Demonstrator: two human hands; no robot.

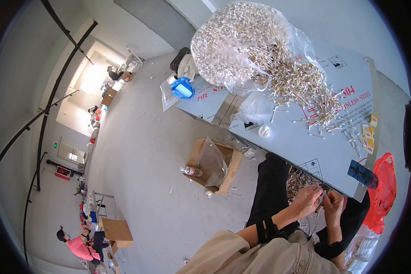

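My left hand (307, 200) and my right hand (333, 203) are close together at the table's near edge, above my lap. The fingers of both are pinched around something small and pale that I cannot make out. Just beyond my left hand, a heap of cotton swabs (298, 181) lies below the table edge. On the table (291, 148), more cotton swabs (301, 86) spill from a big clear plastic bag (242, 43). A small round white tub (264, 132) stands near the left edge, beside some clear plastic bags (256, 108).
Yellow labels (370, 132) and a dark patterned flat thing (362, 174) lie at the table's right. A red plastic bag (382, 196) hangs beside it. On the floor stands an open cardboard box (235, 165) holding a bottle (191, 171). Another person (81, 245) works far left.
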